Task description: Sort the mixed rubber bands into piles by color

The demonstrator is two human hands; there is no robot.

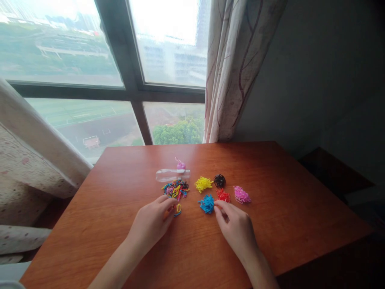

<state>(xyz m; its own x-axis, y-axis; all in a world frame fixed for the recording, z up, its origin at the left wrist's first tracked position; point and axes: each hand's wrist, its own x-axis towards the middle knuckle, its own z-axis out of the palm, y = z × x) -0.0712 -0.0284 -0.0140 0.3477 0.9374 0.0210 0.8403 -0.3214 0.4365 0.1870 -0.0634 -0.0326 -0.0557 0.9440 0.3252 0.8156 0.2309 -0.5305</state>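
Small colored rubber bands lie in piles on the wooden table. My left hand [154, 218] is at the near edge of a mixed-color pile [177, 189], its fingers curled toward the thumb. A few loose yellow and blue bands [178, 210] show beside those fingertips; whether any are gripped is unclear. My right hand [236, 222] has its fingertips drawn together between the blue pile [207, 204] and the red pile [223, 195]. Anything pinched there is too small to make out. Behind them sit a yellow pile [203, 184] and a black pile [219, 181], with a pink pile [242, 194] to the right.
A clear plastic bag or pouch [169, 175] lies behind the mixed pile, near a small purple item with a loop [181, 165]. The brown table [120, 176] meets a window at its far side. Curtains [225, 72] hang on both sides, and a dark wall stands right.
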